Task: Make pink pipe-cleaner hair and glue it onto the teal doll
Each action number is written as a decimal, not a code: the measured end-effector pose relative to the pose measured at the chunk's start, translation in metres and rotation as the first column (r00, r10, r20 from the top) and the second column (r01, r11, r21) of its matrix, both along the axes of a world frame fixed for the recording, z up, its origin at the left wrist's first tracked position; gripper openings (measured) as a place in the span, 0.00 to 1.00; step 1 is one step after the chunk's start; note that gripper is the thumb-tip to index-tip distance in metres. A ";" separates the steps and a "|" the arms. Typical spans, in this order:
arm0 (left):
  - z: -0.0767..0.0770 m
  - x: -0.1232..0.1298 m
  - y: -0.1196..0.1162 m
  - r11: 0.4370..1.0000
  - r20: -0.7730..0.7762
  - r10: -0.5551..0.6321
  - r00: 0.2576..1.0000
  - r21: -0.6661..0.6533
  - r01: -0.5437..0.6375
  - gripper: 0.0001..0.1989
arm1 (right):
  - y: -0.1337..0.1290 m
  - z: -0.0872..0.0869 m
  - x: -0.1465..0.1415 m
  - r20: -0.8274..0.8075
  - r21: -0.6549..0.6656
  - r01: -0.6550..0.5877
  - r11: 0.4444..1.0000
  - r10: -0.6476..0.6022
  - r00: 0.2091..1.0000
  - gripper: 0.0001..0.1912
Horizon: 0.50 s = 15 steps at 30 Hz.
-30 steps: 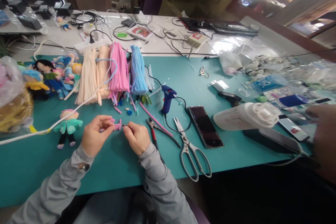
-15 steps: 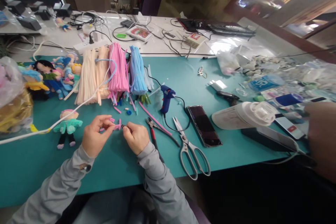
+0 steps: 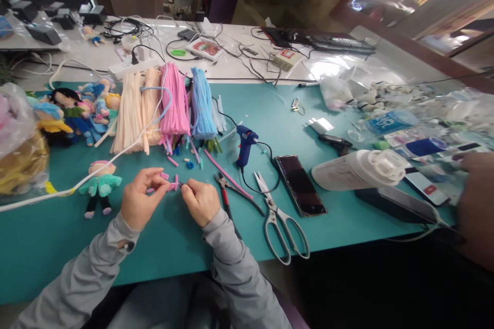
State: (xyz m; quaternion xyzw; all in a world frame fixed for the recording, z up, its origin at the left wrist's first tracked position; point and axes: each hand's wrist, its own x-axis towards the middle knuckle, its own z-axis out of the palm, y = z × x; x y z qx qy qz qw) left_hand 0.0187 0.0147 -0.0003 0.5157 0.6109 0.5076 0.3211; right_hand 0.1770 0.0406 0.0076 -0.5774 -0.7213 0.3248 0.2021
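My left hand [image 3: 142,196] pinches a bent piece of pink pipe cleaner [image 3: 176,183] between thumb and fingers, just above the green mat. My right hand [image 3: 200,202] is closed facing it, thumb on top. A tiny dark tip shows at its fingertips beside the pink piece, but the rest is hidden in the fist, so what it holds cannot be made out. A doll [image 3: 100,186] with pink hair and a mint jacket lies left of my left hand. Red-handled pliers [image 3: 225,195] and a long pink pipe cleaner [image 3: 226,172] lie right of my right hand.
Bundles of peach [image 3: 129,113], pink [image 3: 174,103] and blue pipe cleaners [image 3: 203,105] stand behind my hands. To the right are a glue gun [image 3: 244,146], scissors [image 3: 272,211], a phone [image 3: 301,185] and a white bottle [image 3: 343,170]. A white cable [image 3: 98,171] crosses the left side.
Both hands stay almost where they were. The fingers of my right hand have shifted very slightly, and a blurred arm at the far right edge has moved a little.
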 end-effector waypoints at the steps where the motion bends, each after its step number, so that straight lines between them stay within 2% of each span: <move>1: 0.001 0.000 0.000 1.000 0.025 0.006 1.000 -0.005 -0.006 0.15 | 0.000 0.000 0.001 -0.029 -0.010 -0.006 1.000 0.006 1.000 0.20; 5: 0.005 0.001 0.004 0.996 0.230 0.031 0.973 -0.086 -0.012 0.19 | 0.002 -0.003 0.006 -0.167 -0.017 -0.024 1.000 0.021 0.986 0.24; 9: 0.011 0.000 0.011 0.973 0.464 0.086 0.882 -0.228 0.025 0.22 | 0.002 -0.007 0.011 -0.294 0.011 0.013 1.000 -0.009 0.956 0.30; 15: 0.019 -0.001 0.016 0.918 0.641 0.175 0.747 -0.380 0.111 0.24 | 0.002 -0.010 0.012 -0.373 0.038 0.064 0.997 -0.045 0.927 0.34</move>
